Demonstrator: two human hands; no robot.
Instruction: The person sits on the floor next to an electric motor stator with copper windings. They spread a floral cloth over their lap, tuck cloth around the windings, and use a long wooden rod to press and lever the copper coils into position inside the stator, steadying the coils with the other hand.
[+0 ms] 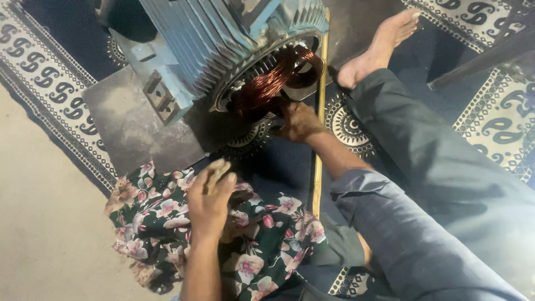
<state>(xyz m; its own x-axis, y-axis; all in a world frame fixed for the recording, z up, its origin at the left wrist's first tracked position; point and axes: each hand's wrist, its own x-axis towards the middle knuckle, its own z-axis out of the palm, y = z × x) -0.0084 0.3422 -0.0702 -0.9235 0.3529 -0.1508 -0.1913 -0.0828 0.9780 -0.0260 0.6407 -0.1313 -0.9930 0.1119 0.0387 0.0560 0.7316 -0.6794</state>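
A blue finned motor housing [223, 39] lies on its side on a grey metal plate [134, 128]. Copper wire coils [273, 78] bulge from its open end. My right hand [298, 121] is at the lower edge of the coils, fingers curled against the copper; whether it grips wire or a small tool is hidden. My left hand [209, 198] rests closed on a dark green floral cloth [251, 245], pinching something small and pale between fingers and thumb.
A long thin wooden stick [319, 128] lies between the motor and my leg. My trouser leg [434, 167] and bare foot [379, 47] stretch along the right. A patterned dark mat [50, 83] covers the floor; bare beige floor [44, 223] lies at left.
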